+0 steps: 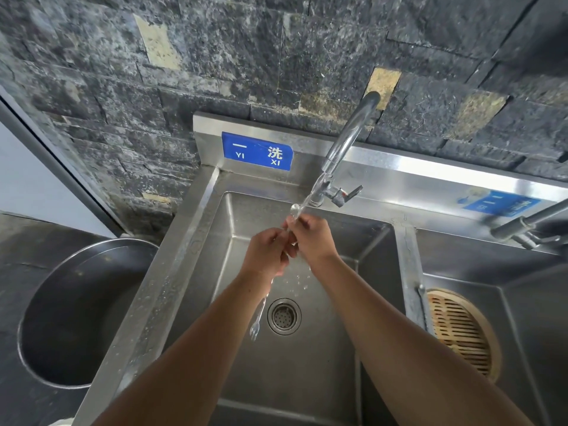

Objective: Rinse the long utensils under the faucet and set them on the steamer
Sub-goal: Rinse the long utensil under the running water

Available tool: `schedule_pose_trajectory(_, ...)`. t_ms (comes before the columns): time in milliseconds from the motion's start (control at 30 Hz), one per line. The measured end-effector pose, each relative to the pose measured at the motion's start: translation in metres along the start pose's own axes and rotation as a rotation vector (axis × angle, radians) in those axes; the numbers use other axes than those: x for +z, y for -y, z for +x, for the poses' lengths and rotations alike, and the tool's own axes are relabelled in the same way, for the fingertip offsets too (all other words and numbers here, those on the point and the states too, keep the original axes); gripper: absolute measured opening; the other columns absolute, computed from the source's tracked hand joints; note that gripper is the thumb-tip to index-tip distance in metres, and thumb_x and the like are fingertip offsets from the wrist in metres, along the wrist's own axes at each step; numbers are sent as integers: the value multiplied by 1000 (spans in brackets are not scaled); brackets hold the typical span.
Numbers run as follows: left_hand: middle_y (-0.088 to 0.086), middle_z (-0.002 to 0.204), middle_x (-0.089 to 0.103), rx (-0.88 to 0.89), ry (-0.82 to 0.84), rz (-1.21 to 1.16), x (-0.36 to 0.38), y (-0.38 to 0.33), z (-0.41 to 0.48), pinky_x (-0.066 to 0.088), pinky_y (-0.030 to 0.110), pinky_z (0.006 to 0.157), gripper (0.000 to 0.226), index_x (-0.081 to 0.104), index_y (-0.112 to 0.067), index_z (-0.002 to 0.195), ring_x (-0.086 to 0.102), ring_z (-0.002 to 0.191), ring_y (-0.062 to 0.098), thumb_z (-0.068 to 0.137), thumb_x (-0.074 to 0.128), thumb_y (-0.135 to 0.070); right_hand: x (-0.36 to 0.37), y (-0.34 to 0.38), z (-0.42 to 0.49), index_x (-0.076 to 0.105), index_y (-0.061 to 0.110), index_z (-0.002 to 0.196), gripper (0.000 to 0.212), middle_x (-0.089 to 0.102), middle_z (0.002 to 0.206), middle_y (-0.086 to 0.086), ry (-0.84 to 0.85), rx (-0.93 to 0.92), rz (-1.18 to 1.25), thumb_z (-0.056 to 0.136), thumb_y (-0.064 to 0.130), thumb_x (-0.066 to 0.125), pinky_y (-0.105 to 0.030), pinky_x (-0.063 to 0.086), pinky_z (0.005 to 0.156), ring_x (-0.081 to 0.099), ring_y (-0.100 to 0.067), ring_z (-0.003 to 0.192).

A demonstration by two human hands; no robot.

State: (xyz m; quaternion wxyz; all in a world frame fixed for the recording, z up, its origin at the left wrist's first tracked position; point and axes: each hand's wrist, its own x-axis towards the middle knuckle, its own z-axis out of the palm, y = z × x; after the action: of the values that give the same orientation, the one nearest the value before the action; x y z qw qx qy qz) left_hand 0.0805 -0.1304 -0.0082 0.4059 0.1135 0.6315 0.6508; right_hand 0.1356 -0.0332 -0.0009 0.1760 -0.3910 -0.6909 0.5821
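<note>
Both my hands meet under the running faucet [344,142] above the left steel sink [196,250]. My left hand [266,252] grips a long metal fork [257,318] whose tines hang down past my wrist near the drain. My right hand [312,238] pinches the upper end of a long utensil [295,210], spoon-like at its tip, right in the water stream. Whether these are one utensil or two is hidden by my fingers. A round bamboo steamer [461,330] lies in the right sink basin, with a utensil's handle [422,305] resting at its left edge.
A large steel pot [76,312] stands on the dark counter to the left of the sink. The round drain [283,316] sits in the basin floor. A second faucet [528,222] reaches in from the right. A dark stone wall rises behind the sink's backsplash.
</note>
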Motion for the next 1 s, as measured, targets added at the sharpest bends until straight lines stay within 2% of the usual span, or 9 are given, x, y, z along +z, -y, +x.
schedule_pose_trajectory(100,3,58,62,58,-16,39,10,-11,5,29,19,37,34,66,-16,67,41,41,12,98,51,-16,-5,10,11,63,17,67,27,60,48,5,-80,-42,-118,91,12,51,-35,50,54,56,-17,44)
schedule_pose_trajectory(233,2,56,51,107,-5,2,15,-19,1,29,20,39,32,71,-22,70,38,42,10,97,55,-19,-14,27,19,60,12,67,31,62,59,-6,-81,-78,-133,95,7,47,-37,52,60,59,-20,52)
schedule_pose_trajectory(400,-8,48,44,112,-21,29,8,-9,-7,25,15,35,29,71,-15,81,32,36,5,98,48,-8,-13,44,19,58,-1,69,36,54,51,-5,-13,-36,-31,100,6,42,-23,46,41,50,-16,41)
schedule_pose_trajectory(533,-10,50,43,105,11,38,-8,8,-17,23,14,35,27,69,-11,87,30,37,2,100,46,-9,-14,54,23,59,10,66,41,58,56,-4,-44,-61,-59,104,19,45,-25,47,51,54,-12,44)
schedule_pose_trajectory(700,-3,57,39,90,40,40,-17,31,-33,23,13,37,24,65,-9,88,28,40,2,103,46,-14,-20,55,30,64,2,86,32,60,59,3,-67,-53,-78,105,22,47,-13,44,41,51,4,36)
schedule_pose_trajectory(800,-3,59,41,48,83,21,-10,29,-33,19,16,39,25,64,-10,90,27,41,3,103,44,-12,-20,51,29,61,9,79,32,59,60,2,-92,-26,-18,105,20,44,-19,43,40,49,-1,37)
schedule_pose_trajectory(900,-3,58,43,26,115,-6,-1,20,-29,17,19,41,26,66,-14,94,26,42,6,102,43,-11,-25,49,31,60,6,84,28,58,66,-11,-107,-37,-11,103,13,41,-25,40,43,47,-10,42)
schedule_pose_trajectory(1000,-2,57,44,17,118,-45,9,11,-23,17,19,42,26,67,-15,92,26,41,7,101,43,-9,-28,46,29,60,7,84,28,58,65,-9,-95,-42,-9,103,14,41,-24,45,46,51,-11,46)
